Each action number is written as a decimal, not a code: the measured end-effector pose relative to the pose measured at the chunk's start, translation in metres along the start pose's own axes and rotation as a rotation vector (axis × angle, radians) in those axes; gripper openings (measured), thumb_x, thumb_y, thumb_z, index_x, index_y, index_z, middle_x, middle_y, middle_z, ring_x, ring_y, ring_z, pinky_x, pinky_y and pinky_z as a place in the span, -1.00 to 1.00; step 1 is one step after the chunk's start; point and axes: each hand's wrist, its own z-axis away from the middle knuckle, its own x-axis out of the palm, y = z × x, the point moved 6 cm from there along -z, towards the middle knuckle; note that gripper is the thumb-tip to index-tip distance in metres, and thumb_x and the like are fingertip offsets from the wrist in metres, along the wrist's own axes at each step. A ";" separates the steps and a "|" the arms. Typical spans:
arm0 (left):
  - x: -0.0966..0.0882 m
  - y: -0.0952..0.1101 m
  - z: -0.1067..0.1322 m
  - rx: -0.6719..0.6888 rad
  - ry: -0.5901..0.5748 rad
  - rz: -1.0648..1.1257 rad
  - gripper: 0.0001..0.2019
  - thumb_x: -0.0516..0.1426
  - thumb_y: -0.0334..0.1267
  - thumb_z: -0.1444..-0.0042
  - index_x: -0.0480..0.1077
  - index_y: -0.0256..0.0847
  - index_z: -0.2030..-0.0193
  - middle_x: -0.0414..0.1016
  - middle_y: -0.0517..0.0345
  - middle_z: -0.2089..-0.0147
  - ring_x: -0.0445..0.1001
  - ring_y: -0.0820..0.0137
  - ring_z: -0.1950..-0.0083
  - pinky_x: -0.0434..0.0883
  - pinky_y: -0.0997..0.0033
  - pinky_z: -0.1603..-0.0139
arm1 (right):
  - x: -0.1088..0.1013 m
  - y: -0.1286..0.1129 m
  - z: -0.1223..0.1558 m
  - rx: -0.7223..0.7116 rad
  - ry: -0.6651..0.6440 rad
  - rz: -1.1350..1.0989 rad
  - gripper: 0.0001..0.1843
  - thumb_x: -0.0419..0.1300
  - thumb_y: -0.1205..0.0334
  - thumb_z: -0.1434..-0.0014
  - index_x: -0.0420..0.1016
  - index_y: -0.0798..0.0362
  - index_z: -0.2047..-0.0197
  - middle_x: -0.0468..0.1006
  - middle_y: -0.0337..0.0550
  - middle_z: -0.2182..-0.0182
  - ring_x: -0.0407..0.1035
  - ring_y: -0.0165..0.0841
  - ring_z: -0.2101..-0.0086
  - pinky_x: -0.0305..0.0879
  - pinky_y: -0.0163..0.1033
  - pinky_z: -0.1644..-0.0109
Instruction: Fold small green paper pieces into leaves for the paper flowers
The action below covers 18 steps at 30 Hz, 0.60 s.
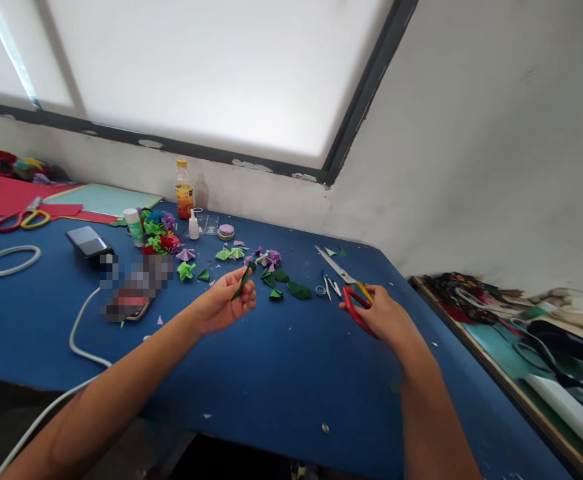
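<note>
My left hand (pixel 229 300) pinches a small folded piece of dark green paper (pixel 242 283) between thumb and fingers, above the blue table. My right hand (pixel 379 310) is closed on a pair of scissors (pixel 355 308) with red and yellow handles; the blades point away to the upper left, low over the tabletop. Between the hands lie dark green paper leaves (pixel 299 290) and a purple paper flower (pixel 272 258). A pair of compasses (pixel 327 288) and a small roll of tape (pixel 320 291) sit just left of the scissors.
Farther back stand a juice bottle (pixel 184 193), a small white glue bottle (pixel 193 225) and a glue stick (pixel 134 228) beside colourful paper flowers (pixel 161 230). On the left are a second pair of scissors (pixel 21 217), red paper (pixel 16 195), a black device (pixel 90 243) and a white cable (pixel 76 333).
</note>
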 end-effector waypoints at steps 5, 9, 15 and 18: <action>0.005 0.005 0.003 -0.004 -0.027 0.038 -0.63 0.38 -0.20 0.27 0.33 -0.23 0.35 0.22 0.39 0.61 0.24 0.65 0.58 0.34 0.61 0.47 | 0.015 -0.019 -0.004 -0.158 -0.012 -0.588 -0.29 0.25 -0.14 0.17 0.25 0.09 0.01 0.47 0.06 0.17 0.40 -0.23 0.29 0.28 -0.23 0.33; -0.002 0.010 -0.002 0.122 0.113 -0.107 -0.61 0.39 -0.28 0.34 0.42 -0.27 0.32 0.41 0.30 0.52 0.37 0.59 0.49 0.38 0.57 0.40 | 0.040 -0.050 0.017 -0.361 -0.243 -0.882 -0.14 0.14 -0.45 0.28 0.27 0.04 0.07 0.40 -0.07 0.34 0.27 -0.36 0.46 0.22 -0.26 0.44; -0.007 0.022 -0.001 0.360 0.255 -0.256 -0.80 0.34 -0.33 0.26 0.44 -0.28 0.48 0.46 0.27 0.53 0.39 0.59 0.50 0.34 0.62 0.43 | 0.074 -0.086 0.070 -0.520 -0.550 -0.990 0.03 -0.03 -0.62 0.37 0.19 -0.01 0.02 0.29 -0.14 0.32 0.16 -0.41 0.46 0.17 -0.27 0.43; -0.007 0.025 0.001 0.409 0.292 -0.264 -0.81 0.34 -0.32 0.27 0.43 -0.27 0.49 0.46 0.27 0.54 0.39 0.59 0.51 0.34 0.61 0.42 | 0.080 -0.094 0.090 -0.543 -0.644 -0.791 -0.17 0.01 -0.47 0.10 0.14 0.00 -0.03 0.33 -0.10 0.28 0.20 -0.35 0.37 0.19 -0.23 0.32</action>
